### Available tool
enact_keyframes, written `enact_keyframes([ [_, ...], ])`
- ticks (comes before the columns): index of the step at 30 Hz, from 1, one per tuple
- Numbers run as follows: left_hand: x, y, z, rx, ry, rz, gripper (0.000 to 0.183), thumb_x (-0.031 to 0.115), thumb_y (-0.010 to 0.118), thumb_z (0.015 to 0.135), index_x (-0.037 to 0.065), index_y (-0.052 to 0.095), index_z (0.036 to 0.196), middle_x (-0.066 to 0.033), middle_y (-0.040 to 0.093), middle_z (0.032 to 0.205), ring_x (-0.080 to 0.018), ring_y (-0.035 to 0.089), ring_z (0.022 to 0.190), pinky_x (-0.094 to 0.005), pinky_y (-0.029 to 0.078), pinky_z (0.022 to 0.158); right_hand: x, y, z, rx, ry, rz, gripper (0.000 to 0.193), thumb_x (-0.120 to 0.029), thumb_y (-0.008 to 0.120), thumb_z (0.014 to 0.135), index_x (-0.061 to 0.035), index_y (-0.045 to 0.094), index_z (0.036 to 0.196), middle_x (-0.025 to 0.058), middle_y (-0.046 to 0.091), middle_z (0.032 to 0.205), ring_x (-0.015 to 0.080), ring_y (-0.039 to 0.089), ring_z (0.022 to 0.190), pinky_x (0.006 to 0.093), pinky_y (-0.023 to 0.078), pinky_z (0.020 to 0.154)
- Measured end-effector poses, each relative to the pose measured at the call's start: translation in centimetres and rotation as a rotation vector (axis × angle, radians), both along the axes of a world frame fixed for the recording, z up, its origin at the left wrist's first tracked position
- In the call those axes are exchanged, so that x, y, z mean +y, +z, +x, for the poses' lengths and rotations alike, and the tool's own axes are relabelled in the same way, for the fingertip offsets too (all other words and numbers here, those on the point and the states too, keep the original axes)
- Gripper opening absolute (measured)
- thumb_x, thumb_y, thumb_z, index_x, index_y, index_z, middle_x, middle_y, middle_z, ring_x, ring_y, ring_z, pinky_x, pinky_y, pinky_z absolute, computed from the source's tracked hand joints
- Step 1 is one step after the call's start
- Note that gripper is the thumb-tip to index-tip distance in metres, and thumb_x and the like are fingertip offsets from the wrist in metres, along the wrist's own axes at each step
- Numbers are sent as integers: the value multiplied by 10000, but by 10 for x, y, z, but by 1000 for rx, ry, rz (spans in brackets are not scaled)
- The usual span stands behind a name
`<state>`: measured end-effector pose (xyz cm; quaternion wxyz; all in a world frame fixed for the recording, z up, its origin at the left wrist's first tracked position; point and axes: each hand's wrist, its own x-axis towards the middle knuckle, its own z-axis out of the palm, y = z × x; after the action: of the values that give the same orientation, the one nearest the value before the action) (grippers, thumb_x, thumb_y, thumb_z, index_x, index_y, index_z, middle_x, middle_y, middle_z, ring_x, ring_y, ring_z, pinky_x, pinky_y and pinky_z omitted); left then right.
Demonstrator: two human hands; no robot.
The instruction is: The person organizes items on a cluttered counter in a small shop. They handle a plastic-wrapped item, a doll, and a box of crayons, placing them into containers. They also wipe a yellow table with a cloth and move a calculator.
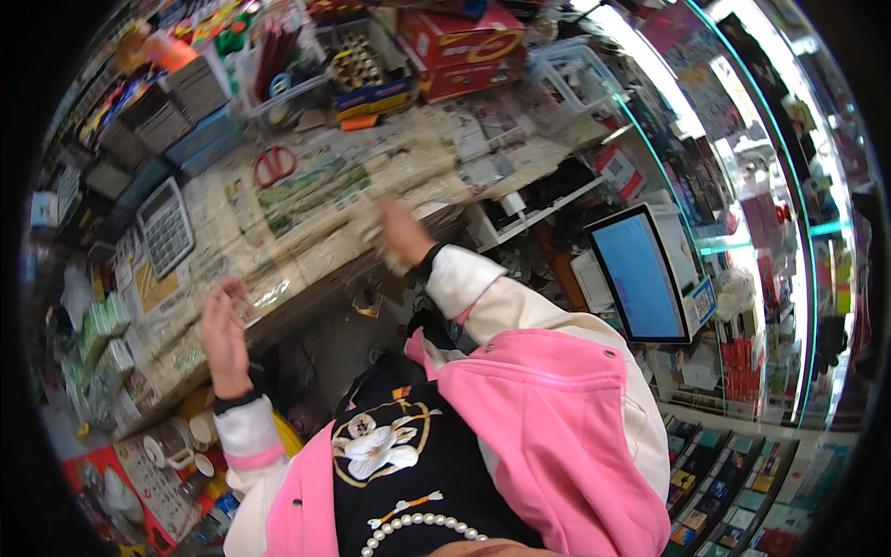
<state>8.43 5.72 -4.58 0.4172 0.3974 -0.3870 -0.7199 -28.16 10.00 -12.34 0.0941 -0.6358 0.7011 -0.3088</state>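
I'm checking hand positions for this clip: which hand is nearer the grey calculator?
The left hand, just below and right of the calculator; the blurred right hand is farther, right of the red scissors.

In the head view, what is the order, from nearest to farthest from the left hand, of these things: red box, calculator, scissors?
1. Calculator: on the table, ahead and left of the left hand.
2. Scissors: farther back, right of the calculator.
3. Red box: at the table's back, right of the scissors.
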Motion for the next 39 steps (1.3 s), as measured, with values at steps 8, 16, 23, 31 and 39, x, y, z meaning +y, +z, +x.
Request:
enact_keyframes([
  [8,104,-27,-93,-202,-132,-38,697,0,663,795,21,334,1409,-82,487,1319,-183,493,1171,-297,372,1001,33,20,133,-1049,182,239,164,-38,605,756,42,626,897,223,639,819,316,649,802,418,485,694],
  [16,90,-32,-117,-401,91,-160,306,64,580,914,-12,549,1209,-39,631,1043,-126,578,915,-259,455,831,34,55,75,-1070,440,567,165,-8,546,826,25,647,953,109,643,710,148,633,643,321,488,562],
  [23,68,-12,-183,-450,-121,-245,206,145,545,956,-14,598,1076,-23,621,939,-110,575,866,-251,449,779,54,75,9,-1071,431,171,175,-141,642,866,-12,597,976,104,641,727,166,623,693,327,490,605],
  [31,66,19,-266,-361,-553,-331,636,97,589,911,40,254,1448,-140,449,1376,-224,451,1261,-321,391,990,62,58,-170,-980,20,-248,99,-102,609,881,-14,640,917,63,663,776,175,637,694,294,487,584],
  [39,50,11,-280,-480,-587,-231,365,81,574,922,-14,503,1268,-123,605,1201,-203,578,1118,-308,448,948,59,25,-492,-147,-993,-384,149,-132,668,719,-2,667,792,237,657,793,423,640,785,462,511,701],
])
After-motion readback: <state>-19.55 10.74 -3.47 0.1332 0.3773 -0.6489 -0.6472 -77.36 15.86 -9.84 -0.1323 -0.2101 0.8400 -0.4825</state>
